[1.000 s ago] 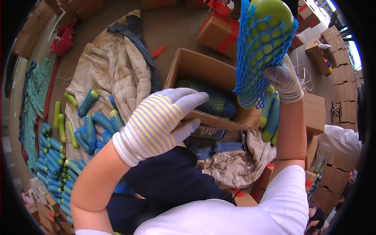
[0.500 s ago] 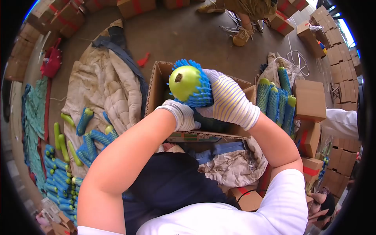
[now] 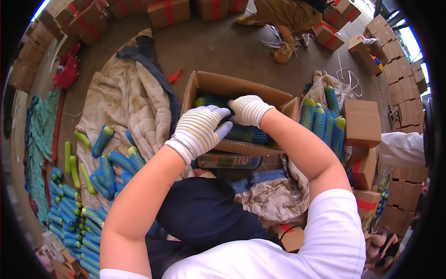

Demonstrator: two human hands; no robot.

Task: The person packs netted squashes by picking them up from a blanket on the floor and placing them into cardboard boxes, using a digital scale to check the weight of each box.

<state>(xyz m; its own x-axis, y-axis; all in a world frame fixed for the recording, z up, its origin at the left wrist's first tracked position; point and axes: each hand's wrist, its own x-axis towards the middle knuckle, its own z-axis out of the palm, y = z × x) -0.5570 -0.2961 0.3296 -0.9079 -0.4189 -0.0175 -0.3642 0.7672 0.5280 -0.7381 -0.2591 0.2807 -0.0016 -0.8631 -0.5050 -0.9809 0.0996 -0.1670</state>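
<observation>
A cardboard box (image 3: 237,84) stands in front of me with its top open. Inside lie long green gourds in blue foam nets: one gourd (image 3: 212,100) by the far left, another gourd (image 3: 253,135) along the near side. My left hand (image 3: 200,131), in a striped glove, reaches over the near left edge, fingers stretched and thumb apart, nothing visible in it. My right hand (image 3: 248,111), also gloved, is inside the box above the gourds. Its fingers are curled in, and whatever they grip is hidden.
Netted gourds (image 3: 320,118) stand by a closed carton (image 3: 364,123) on the right. More netted gourds (image 3: 109,169) and bare ones lie left, near a beige quilt (image 3: 127,90). A scale (image 3: 230,161) sits under the box's near side. Another person's legs (image 3: 288,28) are beyond.
The netted gourd that both hands held up over the box is now down among the others inside. My left hand has come away toward the near left edge; my right hand has lowered into the box.
</observation>
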